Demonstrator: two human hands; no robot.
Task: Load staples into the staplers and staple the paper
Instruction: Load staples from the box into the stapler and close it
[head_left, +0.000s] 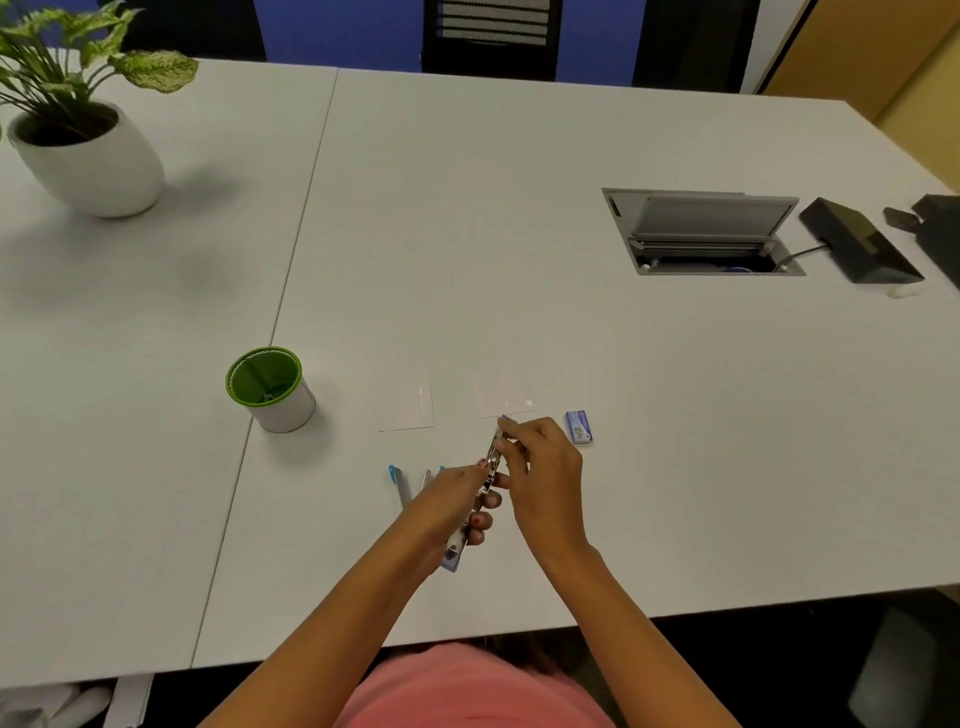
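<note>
Left hand (457, 499) grips stapler (480, 499); green-rimmed cup (272, 389) contents unclear.

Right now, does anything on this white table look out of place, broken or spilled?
Nothing looks spilled or broken. The silver stapler is held in both hands, left hand and right hand, seemingly open for loading. The grey cable hatch set into the table stands open, with a cord running out.

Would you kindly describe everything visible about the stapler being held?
The stapler looks like shiny metal with a blue end nearest the person. It is held above the white table, lengthwise pointing away. The left hand wraps its lower body; the right hand pinches its far end. Whether staples are inside cannot be seen.
</note>
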